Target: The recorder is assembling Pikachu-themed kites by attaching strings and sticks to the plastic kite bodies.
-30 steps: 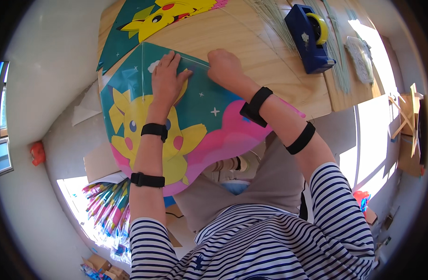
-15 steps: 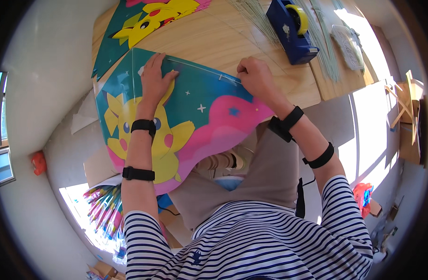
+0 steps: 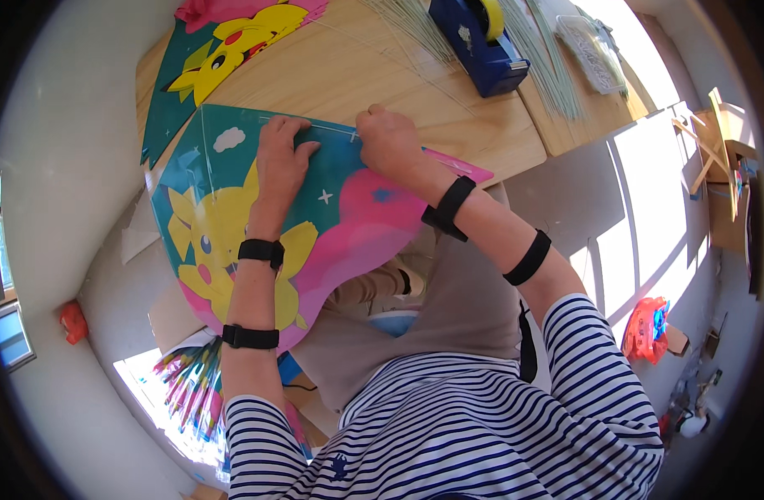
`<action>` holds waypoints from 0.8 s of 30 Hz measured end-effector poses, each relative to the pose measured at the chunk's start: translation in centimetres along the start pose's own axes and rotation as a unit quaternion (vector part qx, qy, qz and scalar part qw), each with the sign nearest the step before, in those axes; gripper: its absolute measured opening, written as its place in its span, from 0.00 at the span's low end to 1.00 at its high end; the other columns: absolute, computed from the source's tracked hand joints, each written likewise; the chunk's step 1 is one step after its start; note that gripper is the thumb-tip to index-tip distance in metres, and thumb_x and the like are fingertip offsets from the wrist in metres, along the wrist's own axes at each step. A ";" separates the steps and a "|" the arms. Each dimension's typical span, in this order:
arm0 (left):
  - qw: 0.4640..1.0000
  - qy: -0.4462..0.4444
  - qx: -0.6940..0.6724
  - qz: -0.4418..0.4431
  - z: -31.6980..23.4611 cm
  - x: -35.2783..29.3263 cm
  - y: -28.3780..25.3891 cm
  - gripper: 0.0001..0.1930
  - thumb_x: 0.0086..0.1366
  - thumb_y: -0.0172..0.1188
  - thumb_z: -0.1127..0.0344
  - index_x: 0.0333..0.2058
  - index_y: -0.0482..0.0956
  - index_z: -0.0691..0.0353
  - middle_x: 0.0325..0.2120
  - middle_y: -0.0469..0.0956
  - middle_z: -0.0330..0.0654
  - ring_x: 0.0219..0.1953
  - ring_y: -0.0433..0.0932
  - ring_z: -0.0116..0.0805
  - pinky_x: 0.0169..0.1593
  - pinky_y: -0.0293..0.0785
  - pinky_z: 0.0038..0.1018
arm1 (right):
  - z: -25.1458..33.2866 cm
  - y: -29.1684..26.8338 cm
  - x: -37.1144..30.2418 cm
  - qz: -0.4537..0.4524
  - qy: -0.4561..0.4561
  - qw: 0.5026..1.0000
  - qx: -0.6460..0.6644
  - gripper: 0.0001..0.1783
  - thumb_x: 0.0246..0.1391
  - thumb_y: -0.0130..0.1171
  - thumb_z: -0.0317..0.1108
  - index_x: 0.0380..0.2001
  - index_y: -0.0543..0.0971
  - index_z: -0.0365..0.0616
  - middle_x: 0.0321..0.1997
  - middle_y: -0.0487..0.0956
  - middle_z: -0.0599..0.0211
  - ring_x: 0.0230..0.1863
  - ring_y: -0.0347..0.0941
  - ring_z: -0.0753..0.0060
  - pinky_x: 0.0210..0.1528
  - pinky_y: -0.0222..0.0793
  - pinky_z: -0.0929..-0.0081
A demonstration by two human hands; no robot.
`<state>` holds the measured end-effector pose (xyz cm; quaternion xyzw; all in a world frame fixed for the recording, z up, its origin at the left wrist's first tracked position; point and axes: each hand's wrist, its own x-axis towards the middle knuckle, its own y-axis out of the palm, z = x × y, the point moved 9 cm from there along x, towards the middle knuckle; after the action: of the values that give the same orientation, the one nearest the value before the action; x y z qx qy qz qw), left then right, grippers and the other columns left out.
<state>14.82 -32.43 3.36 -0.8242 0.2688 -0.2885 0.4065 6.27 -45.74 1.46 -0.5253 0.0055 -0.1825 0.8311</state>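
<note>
Across my lap and the table's front edge lies a kite-like printed sheet (image 3: 373,196), teal and pink with a yellow cartoon animal. A thin white rod (image 3: 328,127) runs along its upper edge. My left hand (image 3: 280,167) rests on the sheet at that edge, thumb apart and fingertips by the rod. My right hand (image 3: 390,143) is closed at the rod's right end, fingers curled round it; the fingertips are partly hidden. Right beside those fingers sits a small white cross-shaped mark or fitting (image 3: 354,136), too small to make out.
A similar printed sheet (image 3: 177,104) lies at the back left of the wooden table (image 3: 340,62). Farther right stand a blue tape dispenser (image 3: 486,62), bundles of thin rods (image 3: 557,83) and a clear plastic box (image 3: 592,54). Colourful rolled pieces (image 3: 190,379) are gathered low on my left.
My right hand has moved left along the sheet's upper edge, uncovering its pink right corner. My left hand has slid a little right along the edge. The whole view has shifted slightly.
</note>
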 end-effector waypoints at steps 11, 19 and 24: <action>1.000 -0.003 -0.014 0.004 0.2 0.0 0.1 0.16 0.52 0.68 0.71 0.41 0.80 0.60 0.43 0.76 0.44 0.49 0.73 0.47 0.52 0.71 0.35 | -6.5 -5.0 -7.7 0.028 0.033 0.999 0.022 0.05 0.43 0.56 0.22 0.28 0.76 0.37 0.35 0.75 0.52 0.38 0.75 0.45 0.40 0.72 0.54; 1.000 0.000 -0.012 0.010 -0.1 0.1 -0.2 0.16 0.52 0.67 0.71 0.42 0.80 0.61 0.43 0.76 0.44 0.49 0.73 0.47 0.52 0.71 0.36 | -11.9 -9.1 -13.0 0.006 0.107 0.994 0.027 0.02 0.49 0.56 0.24 0.28 0.77 0.39 0.34 0.76 0.56 0.36 0.75 0.46 0.39 0.71 0.56; 1.000 0.013 0.011 0.003 -2.0 -1.5 -0.5 0.16 0.53 0.66 0.73 0.43 0.80 0.63 0.44 0.77 0.46 0.48 0.75 0.46 0.52 0.72 0.33 | -12.6 -11.1 -13.1 -0.040 0.147 0.986 0.068 0.04 0.49 0.56 0.25 0.29 0.79 0.42 0.35 0.77 0.58 0.37 0.76 0.48 0.39 0.73 0.56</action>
<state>12.50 -32.21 4.38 -0.8150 0.2736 -0.3008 0.4128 -11.78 -56.92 3.09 -0.4349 0.0937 -0.2908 0.8470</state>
